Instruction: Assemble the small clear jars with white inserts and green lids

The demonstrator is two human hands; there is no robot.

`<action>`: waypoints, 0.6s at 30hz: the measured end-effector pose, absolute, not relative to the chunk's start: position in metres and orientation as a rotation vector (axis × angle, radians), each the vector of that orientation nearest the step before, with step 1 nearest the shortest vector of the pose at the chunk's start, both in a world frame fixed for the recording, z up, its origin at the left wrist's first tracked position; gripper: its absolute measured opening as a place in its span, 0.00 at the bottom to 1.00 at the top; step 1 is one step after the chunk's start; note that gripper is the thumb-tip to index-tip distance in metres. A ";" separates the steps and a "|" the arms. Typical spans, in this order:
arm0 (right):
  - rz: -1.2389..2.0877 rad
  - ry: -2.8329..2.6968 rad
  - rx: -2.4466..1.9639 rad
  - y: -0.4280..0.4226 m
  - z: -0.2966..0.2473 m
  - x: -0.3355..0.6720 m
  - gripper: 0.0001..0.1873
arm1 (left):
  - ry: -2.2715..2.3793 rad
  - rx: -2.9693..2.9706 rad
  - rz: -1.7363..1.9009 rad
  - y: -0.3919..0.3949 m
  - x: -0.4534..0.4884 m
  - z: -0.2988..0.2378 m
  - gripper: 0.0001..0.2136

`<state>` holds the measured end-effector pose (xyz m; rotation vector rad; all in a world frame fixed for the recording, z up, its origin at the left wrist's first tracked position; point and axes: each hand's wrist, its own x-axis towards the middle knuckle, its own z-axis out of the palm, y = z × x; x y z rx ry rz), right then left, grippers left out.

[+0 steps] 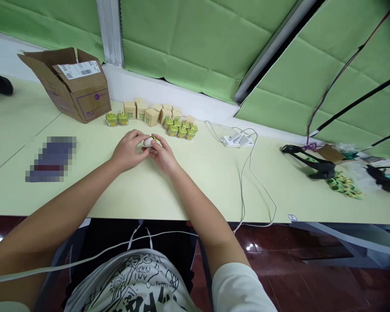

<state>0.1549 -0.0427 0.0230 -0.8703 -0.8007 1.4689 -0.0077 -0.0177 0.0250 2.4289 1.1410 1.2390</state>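
A small rounded white object (pixel 147 142) with a bit of green at its right side is held over the table in front of me. My left hand (pixel 129 150) pinches it from the left between thumb and fingers. From the other side my right hand (pixel 164 155) has its thumb and fingers closed on the same object, partly covering it. Past my hands stand small clear jars with green lids and loops: a pair (pixel 117 119) on the left and a cluster (pixel 181 129) on the right. Several little tan cardboard boxes (pixel 151 116) are lined up behind them.
An open cardboard carton (pixel 81 93) stands at the back left, near a blurred-out dark item (pixel 52 159). A white power strip (pixel 237 141) with trailing cables lies right of centre. Farther right are a black strap-like device (pixel 312 162) and a green patterned pile (pixel 344 185).
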 end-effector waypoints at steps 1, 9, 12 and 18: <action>1.464 -0.792 -0.878 -0.042 0.023 0.154 0.24 | 1.134 2.434 1.236 -0.019 -0.007 0.026 0.20; 1.503 -0.831 -0.846 -0.043 0.021 0.150 0.21 | 1.121 2.443 1.267 -0.015 -0.004 0.022 0.18; 1.508 -0.853 -0.832 -0.042 0.018 0.150 0.20 | 1.093 2.448 1.305 -0.013 -0.004 0.021 0.17; 1.500 -0.870 -0.875 -0.038 0.015 0.151 0.15 | 1.076 2.442 1.304 -0.015 -0.003 0.021 0.17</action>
